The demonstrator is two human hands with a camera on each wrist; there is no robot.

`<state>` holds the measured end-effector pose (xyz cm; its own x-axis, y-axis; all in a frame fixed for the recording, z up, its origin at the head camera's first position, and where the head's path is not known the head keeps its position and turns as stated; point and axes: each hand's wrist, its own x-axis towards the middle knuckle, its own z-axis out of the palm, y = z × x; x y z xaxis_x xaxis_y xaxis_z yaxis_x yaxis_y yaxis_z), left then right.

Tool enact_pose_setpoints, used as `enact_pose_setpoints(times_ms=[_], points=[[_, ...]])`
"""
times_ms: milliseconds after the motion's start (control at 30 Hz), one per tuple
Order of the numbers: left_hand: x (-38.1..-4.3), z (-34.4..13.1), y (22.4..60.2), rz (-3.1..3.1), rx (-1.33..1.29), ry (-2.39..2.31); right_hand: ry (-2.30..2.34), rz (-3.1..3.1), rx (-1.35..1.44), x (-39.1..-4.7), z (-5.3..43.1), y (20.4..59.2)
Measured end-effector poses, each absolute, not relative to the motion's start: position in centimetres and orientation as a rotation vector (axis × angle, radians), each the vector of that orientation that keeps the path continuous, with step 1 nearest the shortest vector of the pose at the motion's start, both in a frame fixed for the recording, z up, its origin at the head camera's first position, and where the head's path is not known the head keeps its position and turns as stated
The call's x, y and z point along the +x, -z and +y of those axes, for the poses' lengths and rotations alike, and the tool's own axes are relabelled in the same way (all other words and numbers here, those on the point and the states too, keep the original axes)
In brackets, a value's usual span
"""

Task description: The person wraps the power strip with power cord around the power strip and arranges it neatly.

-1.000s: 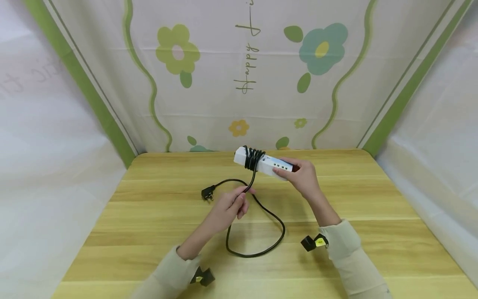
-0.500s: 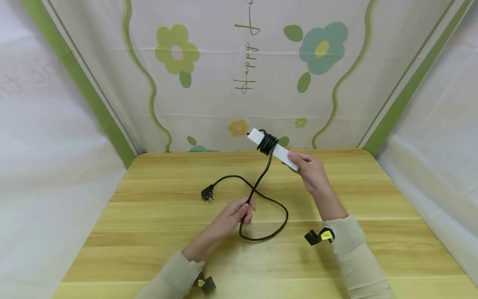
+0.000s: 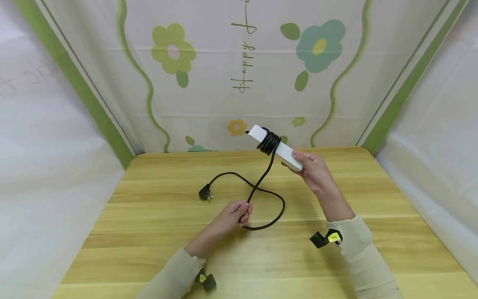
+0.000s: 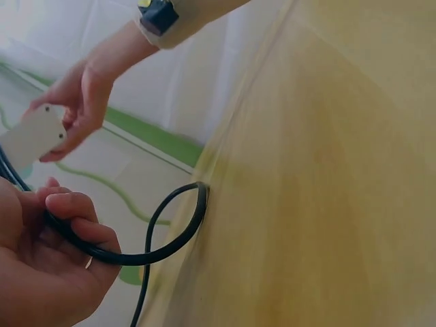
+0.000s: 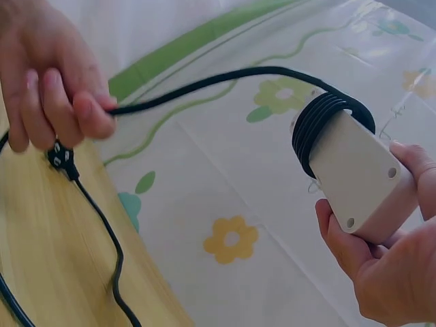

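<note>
A white power strip (image 3: 288, 157) is held up above the back of the table, tilted, by my right hand (image 3: 315, 172), which grips its near end. Several turns of its black cord (image 3: 269, 143) are wound around the strip's far half. My left hand (image 3: 233, 216) pinches the cord lower down, and the stretch between the hands slants fairly straight. Past my left hand the cord loops on the right and runs back to a black plug (image 3: 205, 192) lying on the table. In the right wrist view, the strip's plain underside (image 5: 357, 174) faces the camera.
The wooden table (image 3: 157, 228) spreads beneath both hands. A white flowered cloth (image 3: 209, 83) hangs behind its back edge, and pale sheets (image 3: 52, 166) hang at the sides. Each wrist carries a small black camera (image 3: 319, 239).
My right hand has lifted the power strip and moved it slightly right, turning its socket side away. My left hand has slid a little lower, and the loose loop of cord has shrunk.
</note>
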<state>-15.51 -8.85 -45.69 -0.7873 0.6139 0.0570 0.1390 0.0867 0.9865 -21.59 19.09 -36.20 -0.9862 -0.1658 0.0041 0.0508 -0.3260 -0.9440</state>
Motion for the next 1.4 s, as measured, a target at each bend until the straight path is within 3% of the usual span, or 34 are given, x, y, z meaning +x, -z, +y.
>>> enact_pose_setpoints(times_ms=[433, 833, 1067, 1300, 1400], points=[[-18.3, -9.2, 46.5, 2.082, 0.646, -1.738, 2.322, 1.69, -0.461, -19.5, 18.3, 35.3], [-20.8, -9.6, 46.8, 2.094, 0.824, -1.765, 2.177, 1.733, -0.653, -17.7, 18.6, 35.2], [-21.6, -10.3, 45.3, 2.335, 0.602, -1.68, 2.022, 1.769, -0.797, -17.1, 18.2, 35.3], [-23.4, -10.9, 43.9, 2.392, 1.036, -1.656, 1.874, 1.8, -0.948, -16.8, 18.1, 36.4], [-23.7, -11.1, 42.9, 2.493, 1.029, -1.55, 1.793, 1.799, -1.021, -16.8, 18.0, 36.7]])
